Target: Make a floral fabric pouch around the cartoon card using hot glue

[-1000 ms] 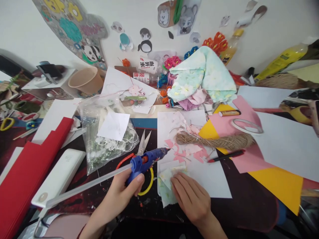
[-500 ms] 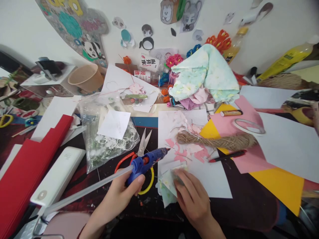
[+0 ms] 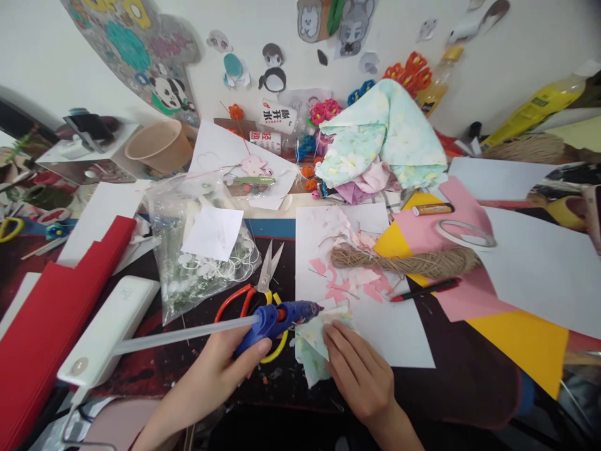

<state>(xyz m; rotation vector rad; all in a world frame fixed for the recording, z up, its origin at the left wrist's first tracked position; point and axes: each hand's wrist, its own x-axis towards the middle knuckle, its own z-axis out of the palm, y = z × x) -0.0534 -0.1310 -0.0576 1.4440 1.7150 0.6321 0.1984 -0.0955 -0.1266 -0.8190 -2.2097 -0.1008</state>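
Note:
My left hand (image 3: 225,369) is wrapped round the handle of a blue hot glue gun (image 3: 275,321). A long translucent glue stick (image 3: 188,336) sticks out of its back end. The dark nozzle points right, just over the top edge of a small light-green floral fabric piece (image 3: 310,351). My right hand (image 3: 364,379) holds that fabric at its right side, fingers together and fingertips on the cloth; the thumb is hidden. Partly behind the glue gun lie scissors (image 3: 267,272) with red and yellow handles, blades apart. White paper (image 3: 399,341) lies under part of the fabric.
Pink scraps (image 3: 350,285), a twine bundle (image 3: 408,262) and a pen (image 3: 425,290) lie beyond my right hand. To the left are a clear plastic bag (image 3: 171,291), a white power bank (image 3: 115,326) and a red folder (image 3: 61,319). Larger floral cloth (image 3: 408,138) is heaped at the back.
The glue gun has moved right and down, bringing its nozzle from above the pink scraps to the fabric's top edge. My right hand has opened out slightly, still on the fabric.

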